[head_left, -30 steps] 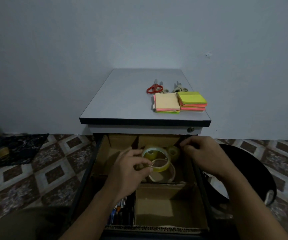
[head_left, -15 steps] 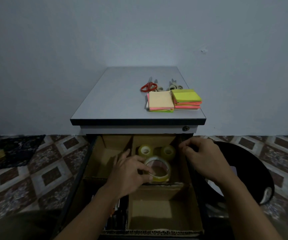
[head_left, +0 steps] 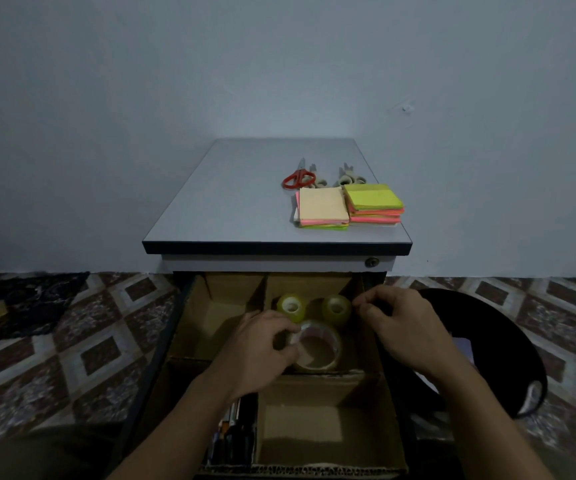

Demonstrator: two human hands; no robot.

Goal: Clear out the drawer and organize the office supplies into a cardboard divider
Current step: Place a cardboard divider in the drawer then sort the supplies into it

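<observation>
The open drawer holds a cardboard divider (head_left: 381, 441) with several compartments. In the back right compartment two small yellow tape rolls (head_left: 291, 307) stand on edge, and a large clear tape roll (head_left: 321, 351) lies flat in front of them. My left hand (head_left: 262, 348) grips the large roll by its left rim. My right hand (head_left: 400, 323) pinches the divider's right wall beside the small rolls. Pens (head_left: 234, 431) fill the narrow front left compartment.
On the cabinet top (head_left: 227, 202) lie red scissors (head_left: 297, 178), further scissors (head_left: 348, 176) and two stacks of coloured sticky notes (head_left: 322, 207). A black round stool (head_left: 487, 341) stands right of the drawer. Patterned floor tiles lie on both sides.
My left hand has lowered the large tape roll from above the compartment down flat onto its floor. The right hand stayed on the divider wall.
</observation>
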